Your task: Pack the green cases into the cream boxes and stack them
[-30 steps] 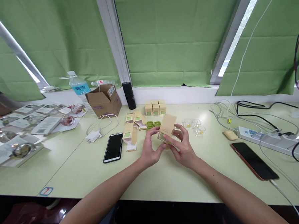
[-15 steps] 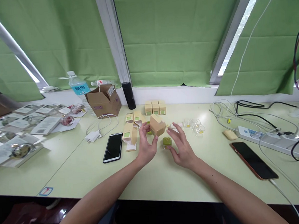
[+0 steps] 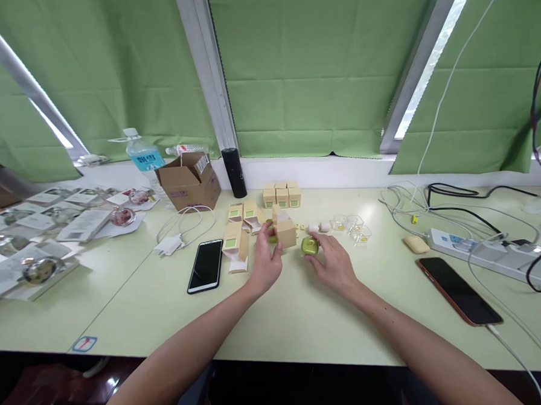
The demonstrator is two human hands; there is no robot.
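My left hand (image 3: 267, 257) is closed around a small tan cardboard box (image 3: 286, 234) whose flap stands up. Between the fingers of my right hand (image 3: 335, 262) is a small green rounded case (image 3: 309, 246), just right of that box. Behind my left fingers part of another green item (image 3: 271, 229) shows. To the left lie more tan boxes with green labels (image 3: 235, 240), some with flaps folded out. Beyond my right hand are clear plastic pieces (image 3: 353, 227) and small pale round items (image 3: 324, 226).
Several tan boxes (image 3: 281, 196) stand in a row by the wall. A white-edged phone (image 3: 205, 266) lies left, another phone (image 3: 459, 289) right beside a power strip (image 3: 495, 254). A brown carton (image 3: 190, 185), a black cylinder (image 3: 233, 173) and packaged items (image 3: 84, 226) stand or lie further left.
My right fingers have closed on the green case and moved it slightly right and up. In my left hand the box has turned more upright.
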